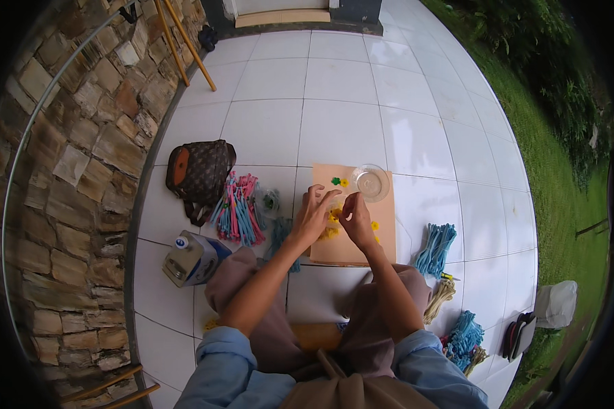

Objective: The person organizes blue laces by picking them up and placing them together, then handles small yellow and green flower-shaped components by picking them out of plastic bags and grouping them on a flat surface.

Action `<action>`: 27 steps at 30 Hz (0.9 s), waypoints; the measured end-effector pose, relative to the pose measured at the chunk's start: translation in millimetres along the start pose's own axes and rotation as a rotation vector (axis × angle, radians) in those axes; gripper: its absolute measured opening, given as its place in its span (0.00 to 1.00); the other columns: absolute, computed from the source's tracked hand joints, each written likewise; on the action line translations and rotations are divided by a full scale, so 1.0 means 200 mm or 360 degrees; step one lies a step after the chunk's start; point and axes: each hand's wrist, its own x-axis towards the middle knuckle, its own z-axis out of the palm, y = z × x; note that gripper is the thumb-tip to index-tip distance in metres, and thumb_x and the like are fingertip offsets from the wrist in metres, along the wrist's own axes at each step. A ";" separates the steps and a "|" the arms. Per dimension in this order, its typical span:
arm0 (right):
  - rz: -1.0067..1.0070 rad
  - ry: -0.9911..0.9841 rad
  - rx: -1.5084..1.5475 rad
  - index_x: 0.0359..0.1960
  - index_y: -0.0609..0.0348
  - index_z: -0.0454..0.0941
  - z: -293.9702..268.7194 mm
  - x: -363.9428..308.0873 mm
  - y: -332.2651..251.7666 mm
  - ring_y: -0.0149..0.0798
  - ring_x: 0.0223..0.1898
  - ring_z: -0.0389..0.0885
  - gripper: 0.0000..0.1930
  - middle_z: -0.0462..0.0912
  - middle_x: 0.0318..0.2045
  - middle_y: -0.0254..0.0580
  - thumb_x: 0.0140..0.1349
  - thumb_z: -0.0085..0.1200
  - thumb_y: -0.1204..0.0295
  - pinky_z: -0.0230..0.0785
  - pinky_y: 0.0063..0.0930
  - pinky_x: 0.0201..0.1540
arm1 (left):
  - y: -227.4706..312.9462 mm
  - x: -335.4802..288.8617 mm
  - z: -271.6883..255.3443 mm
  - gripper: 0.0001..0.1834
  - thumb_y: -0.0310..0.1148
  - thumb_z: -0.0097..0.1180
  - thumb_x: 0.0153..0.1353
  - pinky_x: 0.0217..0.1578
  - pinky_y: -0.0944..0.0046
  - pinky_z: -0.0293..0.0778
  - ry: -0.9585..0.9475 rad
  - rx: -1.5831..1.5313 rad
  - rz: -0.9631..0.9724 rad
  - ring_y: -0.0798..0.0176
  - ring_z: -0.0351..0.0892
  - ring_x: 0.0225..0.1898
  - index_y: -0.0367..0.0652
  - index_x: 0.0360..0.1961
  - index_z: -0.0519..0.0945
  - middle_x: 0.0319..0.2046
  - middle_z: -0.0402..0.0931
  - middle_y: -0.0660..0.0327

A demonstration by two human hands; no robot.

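Over a tan board (320,255) on the floor between my knees, my two hands work close together. My left hand (312,217) has bent fingers reaching toward the other hand, its fingertips closed on something too small to make out. My right hand (356,219) pinches thumb and fingers together; what they hold is hidden. Small yellow flower-shaped pieces (329,233) lie beneath and beside the hands, with another yellow piece (375,226) at the right. Farther up the board are a green piece (335,181) and a yellow one (344,183), beside a clear round dish (371,183).
Left of the board sit pink and blue corded bundles (239,210), a clear container (269,202), a brown backpack (199,170) and a jerrycan (192,259). At right lie blue bundles (435,249), a beige bundle (440,301) and more blue cords (466,332). A stone wall (75,204) borders the left.
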 end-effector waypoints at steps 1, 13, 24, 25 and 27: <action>0.0008 0.0025 0.0171 0.36 0.61 0.59 -0.04 0.01 -0.03 0.42 0.28 0.74 0.18 0.67 0.30 0.45 0.48 0.52 0.88 0.70 0.30 0.31 | 0.01 0.02 -0.01 0.27 0.18 0.52 0.48 0.47 0.53 0.70 0.0076 0.0062 0.0109 0.48 0.68 0.47 0.52 0.52 0.70 0.46 0.63 0.54; -0.0122 -0.0124 0.0378 0.36 0.60 0.57 -0.16 0.03 -0.16 0.35 0.29 0.72 0.21 0.64 0.31 0.41 0.47 0.53 0.90 0.68 0.28 0.34 | 0.04 0.07 -0.12 0.10 0.32 0.56 0.58 0.32 0.70 0.72 -0.0375 -0.0598 -0.0419 0.68 0.77 0.28 0.37 0.38 0.79 0.29 0.78 0.61; -0.0563 -0.0012 -0.0110 0.35 0.67 0.60 -0.22 -0.07 -0.17 0.47 0.34 0.72 0.14 0.67 0.33 0.49 0.49 0.51 0.88 0.69 0.33 0.35 | 0.09 0.11 -0.09 0.12 0.32 0.55 0.59 0.37 0.72 0.76 -0.0633 -0.1461 -0.1236 0.70 0.79 0.30 0.32 0.37 0.78 0.31 0.78 0.59; -0.0555 -0.0005 -0.0116 0.35 0.67 0.60 -0.23 -0.08 -0.16 0.47 0.34 0.72 0.14 0.67 0.33 0.49 0.49 0.51 0.88 0.69 0.33 0.35 | 0.10 0.11 -0.08 0.12 0.32 0.55 0.59 0.37 0.72 0.76 -0.0645 -0.1461 -0.1234 0.70 0.79 0.30 0.32 0.37 0.78 0.31 0.78 0.59; -0.0641 0.0076 -0.0222 0.34 0.67 0.60 -0.24 -0.10 -0.14 0.47 0.36 0.73 0.14 0.68 0.34 0.50 0.48 0.52 0.88 0.69 0.33 0.36 | 0.11 0.11 -0.05 0.11 0.31 0.56 0.59 0.36 0.72 0.77 -0.0563 -0.1371 -0.1048 0.69 0.80 0.30 0.32 0.36 0.78 0.31 0.78 0.59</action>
